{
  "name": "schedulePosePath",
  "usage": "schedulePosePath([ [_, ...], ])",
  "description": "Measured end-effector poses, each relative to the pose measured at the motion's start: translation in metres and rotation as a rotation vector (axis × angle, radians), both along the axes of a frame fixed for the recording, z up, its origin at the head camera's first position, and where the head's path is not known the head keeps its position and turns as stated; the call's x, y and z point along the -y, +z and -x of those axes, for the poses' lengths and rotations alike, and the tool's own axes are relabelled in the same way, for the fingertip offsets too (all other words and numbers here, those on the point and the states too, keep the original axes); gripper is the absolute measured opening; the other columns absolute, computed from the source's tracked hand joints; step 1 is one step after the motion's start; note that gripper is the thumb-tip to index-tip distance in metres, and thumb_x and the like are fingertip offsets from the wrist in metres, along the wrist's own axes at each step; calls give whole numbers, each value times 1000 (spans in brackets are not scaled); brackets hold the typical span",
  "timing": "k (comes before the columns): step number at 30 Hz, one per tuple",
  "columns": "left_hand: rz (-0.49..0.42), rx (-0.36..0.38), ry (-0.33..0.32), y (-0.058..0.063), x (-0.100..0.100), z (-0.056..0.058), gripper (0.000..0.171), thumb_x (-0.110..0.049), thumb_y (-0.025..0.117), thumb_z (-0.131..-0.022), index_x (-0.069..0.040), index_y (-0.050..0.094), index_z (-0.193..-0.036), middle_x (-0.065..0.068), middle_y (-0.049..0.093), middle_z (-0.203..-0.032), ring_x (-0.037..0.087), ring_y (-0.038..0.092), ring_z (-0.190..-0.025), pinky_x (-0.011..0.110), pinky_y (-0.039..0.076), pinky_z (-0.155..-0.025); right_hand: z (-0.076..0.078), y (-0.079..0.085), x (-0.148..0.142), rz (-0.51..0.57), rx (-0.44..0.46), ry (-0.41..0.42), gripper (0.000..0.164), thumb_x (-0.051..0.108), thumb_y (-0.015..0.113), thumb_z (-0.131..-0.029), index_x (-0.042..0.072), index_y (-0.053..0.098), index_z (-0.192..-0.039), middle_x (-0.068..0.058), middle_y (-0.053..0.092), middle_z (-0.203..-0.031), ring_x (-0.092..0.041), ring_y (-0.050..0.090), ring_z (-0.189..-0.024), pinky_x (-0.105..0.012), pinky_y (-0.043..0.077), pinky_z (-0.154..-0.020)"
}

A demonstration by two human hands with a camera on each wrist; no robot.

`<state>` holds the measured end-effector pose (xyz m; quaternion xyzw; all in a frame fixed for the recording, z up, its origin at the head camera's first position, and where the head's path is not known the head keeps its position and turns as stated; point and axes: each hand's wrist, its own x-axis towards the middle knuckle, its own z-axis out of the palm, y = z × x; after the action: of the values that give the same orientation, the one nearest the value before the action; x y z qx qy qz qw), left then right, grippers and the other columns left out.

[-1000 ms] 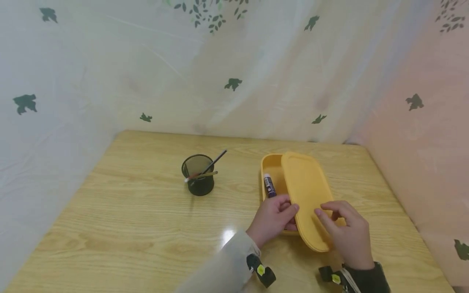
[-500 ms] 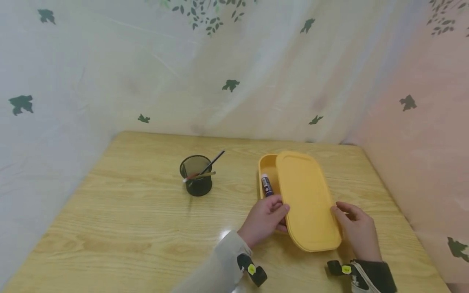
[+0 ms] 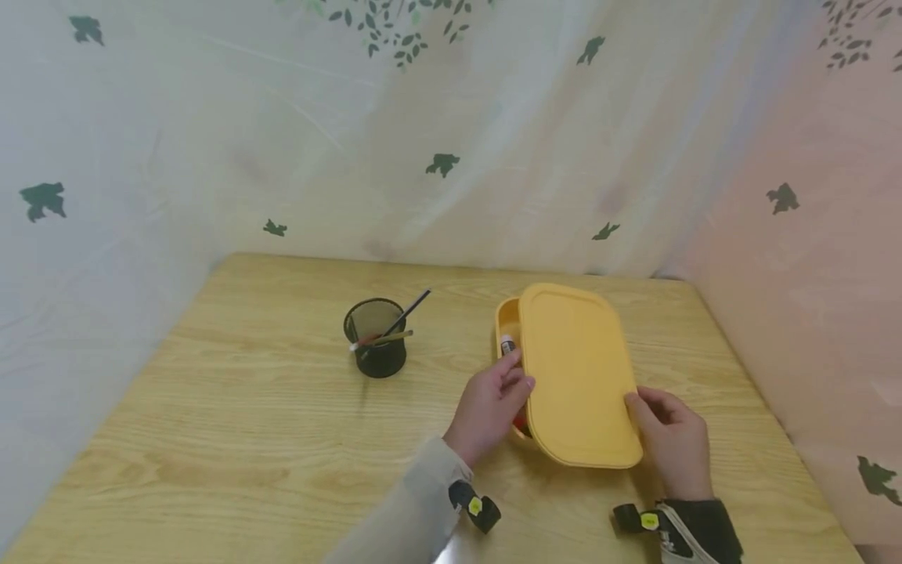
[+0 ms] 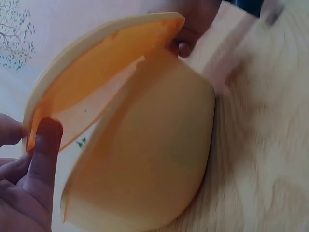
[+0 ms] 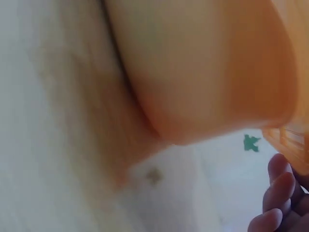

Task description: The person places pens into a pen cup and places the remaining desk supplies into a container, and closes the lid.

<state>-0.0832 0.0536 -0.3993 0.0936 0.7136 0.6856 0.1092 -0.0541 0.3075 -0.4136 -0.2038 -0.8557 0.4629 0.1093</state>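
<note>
A yellow lid [image 3: 581,376] is held tilted over an open yellow box [image 3: 504,309], covering most of it. My left hand [image 3: 486,407] pinches the lid's left edge, thumb on top; the left wrist view shows a finger [image 4: 43,150] against the lid's underside. My right hand [image 3: 676,442] pinches the opposite edge near the front corner. In the left wrist view, a gap shows between the lid and the box wall [image 4: 145,150]. Inside the box, a white-capped tube [image 3: 507,345] with a dark label partly shows, and a bit of something red [image 3: 521,421] is visible.
A black mesh pen cup [image 3: 381,360] stands left of the box, with a dark pencil [image 3: 416,304] and a thin brown stick-like item [image 3: 395,337] leaning out. The wooden table [image 3: 232,407] ends at a printed curtain [image 3: 338,172] behind and at the sides.
My right hand came onto the lid's right edge and pinched it. Both hands then shifted the lid left over the box, hiding more of the tube.
</note>
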Motion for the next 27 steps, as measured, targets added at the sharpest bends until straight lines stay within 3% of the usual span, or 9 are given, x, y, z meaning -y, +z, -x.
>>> schedulePosePath([
  [4, 71, -75, 77, -3, 4, 3, 51, -22, 63, -100, -11, 50, -148, 1, 68, -117, 9, 64, -100, 22, 55, -82, 0, -3, 6, 32, -46, -18, 41, 38, 70, -94, 4, 73, -118, 6, 73, -96, -1, 62, -81, -12, 50, -66],
  [10, 182, -172, 149, -5, 8, 5, 50, -24, 62, -100, -11, 52, -146, 7, 56, -119, 18, 56, -103, 29, 51, -85, 1, -7, 13, 17, -134, -1, 34, 29, 70, -96, 4, 74, -119, 10, 69, -91, -3, 60, -78, -13, 48, -64],
  [17, 259, -163, 187, -13, 7, 8, 47, -20, 56, -101, -4, 52, -145, 10, 44, -146, 24, 46, -132, 41, 48, -100, 2, -13, 16, -8, -121, 110, 37, 24, 62, -100, 7, 65, -133, -7, 62, -111, -11, 56, -90, -13, 48, -70],
  [22, 289, -146, 177, -22, 8, 11, 48, -21, 52, -103, -2, 48, -147, 13, 40, -152, 25, 44, -137, 43, 46, -105, 3, -17, 15, 3, -87, 158, 41, 27, 59, -102, 9, 61, -139, -8, 61, -123, -12, 56, -93, -15, 49, -68],
  [27, 296, -121, 165, -25, 9, 12, 49, -24, 48, -105, -2, 45, -149, 12, 37, -155, 26, 39, -142, 44, 38, -113, 3, -21, 12, 74, -101, 278, 47, 22, 57, -104, 5, 50, -147, -15, 59, -133, -4, 57, -88, -17, 52, -67],
])
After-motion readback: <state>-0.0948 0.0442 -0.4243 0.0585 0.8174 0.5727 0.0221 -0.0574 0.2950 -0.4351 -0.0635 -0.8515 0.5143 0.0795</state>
